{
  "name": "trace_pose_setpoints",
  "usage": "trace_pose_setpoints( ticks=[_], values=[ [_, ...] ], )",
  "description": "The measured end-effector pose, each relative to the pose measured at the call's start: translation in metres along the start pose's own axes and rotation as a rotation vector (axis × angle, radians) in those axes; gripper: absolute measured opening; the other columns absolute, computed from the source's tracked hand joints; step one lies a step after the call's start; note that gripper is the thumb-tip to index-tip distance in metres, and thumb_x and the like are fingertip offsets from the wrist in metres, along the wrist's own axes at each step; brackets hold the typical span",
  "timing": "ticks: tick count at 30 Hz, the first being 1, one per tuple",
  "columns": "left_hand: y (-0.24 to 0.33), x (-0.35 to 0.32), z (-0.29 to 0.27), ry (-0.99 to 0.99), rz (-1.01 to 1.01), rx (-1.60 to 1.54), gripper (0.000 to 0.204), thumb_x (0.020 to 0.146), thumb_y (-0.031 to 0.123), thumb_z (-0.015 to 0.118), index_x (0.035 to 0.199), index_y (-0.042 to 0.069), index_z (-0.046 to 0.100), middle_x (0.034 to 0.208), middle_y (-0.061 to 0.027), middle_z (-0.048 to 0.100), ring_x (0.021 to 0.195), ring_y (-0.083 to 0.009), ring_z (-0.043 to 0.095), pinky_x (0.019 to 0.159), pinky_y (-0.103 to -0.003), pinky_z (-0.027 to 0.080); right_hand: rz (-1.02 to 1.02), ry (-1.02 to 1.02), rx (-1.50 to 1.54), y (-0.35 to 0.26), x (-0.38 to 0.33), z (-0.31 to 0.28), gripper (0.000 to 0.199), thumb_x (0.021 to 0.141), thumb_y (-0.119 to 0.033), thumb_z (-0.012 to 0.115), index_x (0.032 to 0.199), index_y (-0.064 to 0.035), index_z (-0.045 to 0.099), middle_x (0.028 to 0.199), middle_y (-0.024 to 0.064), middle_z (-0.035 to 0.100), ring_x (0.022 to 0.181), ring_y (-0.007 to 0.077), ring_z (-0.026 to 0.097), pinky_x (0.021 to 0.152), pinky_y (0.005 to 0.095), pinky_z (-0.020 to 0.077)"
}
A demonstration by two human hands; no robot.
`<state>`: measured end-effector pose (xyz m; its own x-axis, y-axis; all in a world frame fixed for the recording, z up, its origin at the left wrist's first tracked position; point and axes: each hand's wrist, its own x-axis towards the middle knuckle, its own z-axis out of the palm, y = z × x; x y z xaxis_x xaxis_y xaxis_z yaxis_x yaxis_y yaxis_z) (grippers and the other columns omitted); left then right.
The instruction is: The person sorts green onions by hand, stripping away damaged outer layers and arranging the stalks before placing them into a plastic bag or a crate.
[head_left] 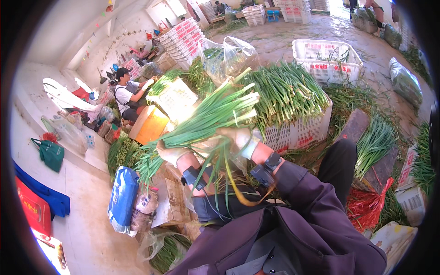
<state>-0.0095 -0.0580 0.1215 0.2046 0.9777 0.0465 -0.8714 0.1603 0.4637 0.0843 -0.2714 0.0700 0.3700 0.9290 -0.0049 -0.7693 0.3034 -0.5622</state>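
Left grip (173,153) curls around the leaves of the onion bundle (197,123), forearm raised; the right grip (243,140) bends in beneath its stalks, hold unclear. Before the person's torso, the bundle slants lengthwise, pale ends upper right, leaf tips lower left. Red printing marks a white crate (316,121).
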Motion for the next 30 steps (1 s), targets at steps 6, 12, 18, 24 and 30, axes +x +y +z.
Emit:
trace_pose_setpoints(
  ticks=[6,12,18,24,30],
  values=[
    [0.007,0.020,-0.014,0.006,-0.059,-0.061,0.036,0.090,0.031,0.054,0.101,0.000,0.067,0.106,-0.0170,0.071,0.098,-0.0347,0.067,0.092,-0.050,0.053,-0.585,0.111,-0.011,-0.027,-0.051,-0.043,0.022,0.098,-0.019,0.066,0.113,-0.0028,0.067,0.091,0.0068,0.070,0.079,0.0197,0.068,0.079,0.0349,0.0606],
    [0.012,0.030,-0.024,-0.076,-0.088,-0.065,0.035,0.091,0.032,0.052,0.097,0.001,0.067,0.099,-0.0167,0.070,0.092,-0.0346,0.067,0.091,-0.050,0.054,-0.665,0.514,-0.431,-0.105,-0.109,-0.036,0.025,0.093,-0.018,0.072,0.114,-0.0053,0.067,0.092,0.0036,0.068,0.083,0.0169,0.067,0.076,0.0320,0.0567],
    [0.009,-0.009,0.000,-0.144,-0.169,-0.033,0.032,0.092,0.038,0.055,0.086,0.007,0.063,0.082,-0.0117,0.066,0.079,-0.0289,0.064,0.081,-0.044,0.053,-0.182,0.364,-1.108,-0.118,-0.092,0.001,0.020,0.099,-0.020,0.063,0.114,-0.0137,0.075,0.083,0.0019,0.071,0.070,0.0167,0.067,0.067,0.0312,0.0559],
    [0.005,-0.020,0.002,-0.309,-0.095,0.018,0.023,0.089,0.032,0.065,0.088,0.009,0.065,0.083,-0.0071,0.067,0.079,-0.0261,0.065,0.081,-0.043,0.054,-0.477,0.309,-0.761,-0.092,-0.073,-0.047,0.025,0.099,-0.011,0.062,0.122,-0.0076,0.070,0.097,0.0089,0.075,0.081,0.0225,0.072,0.071,0.0353,0.0577],
    [0.032,0.021,-0.020,-0.215,-0.017,-0.107,0.017,0.090,0.028,0.066,0.090,0.011,0.066,0.083,-0.0022,0.067,0.081,-0.0235,0.064,0.086,-0.047,0.053,-0.506,0.502,-0.404,-0.103,-0.109,-0.083,0.021,0.095,-0.025,0.070,0.101,-0.0048,0.070,0.082,0.0069,0.069,0.075,0.0215,0.068,0.068,0.0340,0.0573]
  ],
)
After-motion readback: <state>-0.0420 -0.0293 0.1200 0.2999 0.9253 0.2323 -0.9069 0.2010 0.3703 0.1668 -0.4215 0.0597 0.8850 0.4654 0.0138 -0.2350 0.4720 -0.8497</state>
